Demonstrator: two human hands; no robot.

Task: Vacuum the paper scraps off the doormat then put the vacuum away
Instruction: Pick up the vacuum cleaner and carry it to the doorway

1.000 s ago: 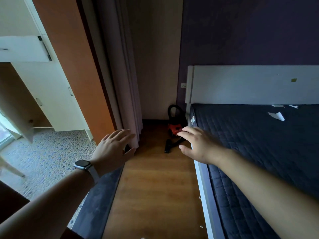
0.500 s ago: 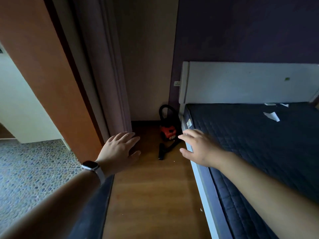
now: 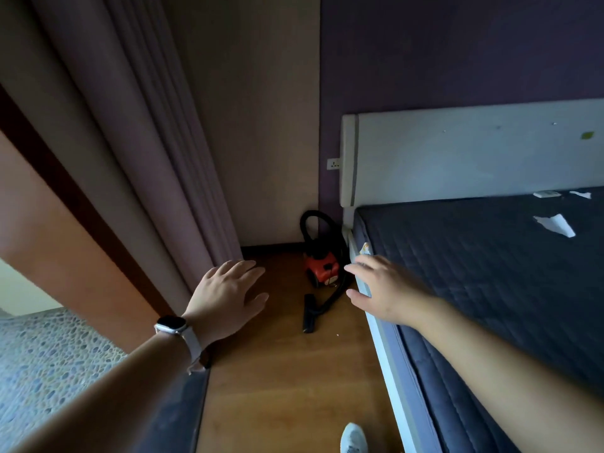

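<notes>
A small red and black vacuum (image 3: pixel 322 268) stands on the wooden floor in the far corner, between the curtain and the bed. Its black hose loops over it and its black nozzle (image 3: pixel 309 313) lies on the floor in front. My left hand (image 3: pixel 227 295), with a watch on the wrist, is stretched forward, fingers apart, holding nothing. My right hand (image 3: pixel 382 287) reaches forward over the bed's edge, just right of the vacuum, also empty with fingers spread. White paper scraps (image 3: pixel 554 225) lie on the dark mattress. No doormat shows.
A bed with a dark quilted mattress (image 3: pixel 474 289) and white headboard (image 3: pixel 457 158) fills the right. A mauve curtain (image 3: pixel 130 142) and an orange door panel (image 3: pixel 72 256) stand left. A pebble-patterned floor (image 3: pixel 39 364) lies beyond. A wall socket (image 3: pixel 333 164) sits above the vacuum. My shoe (image 3: pixel 353 439) shows at the bottom.
I have moved forward along the strip of wooden floor; the vacuum looks nearer and larger. Both hands stay stretched out and empty. The white cupboard at the left has left the view.
</notes>
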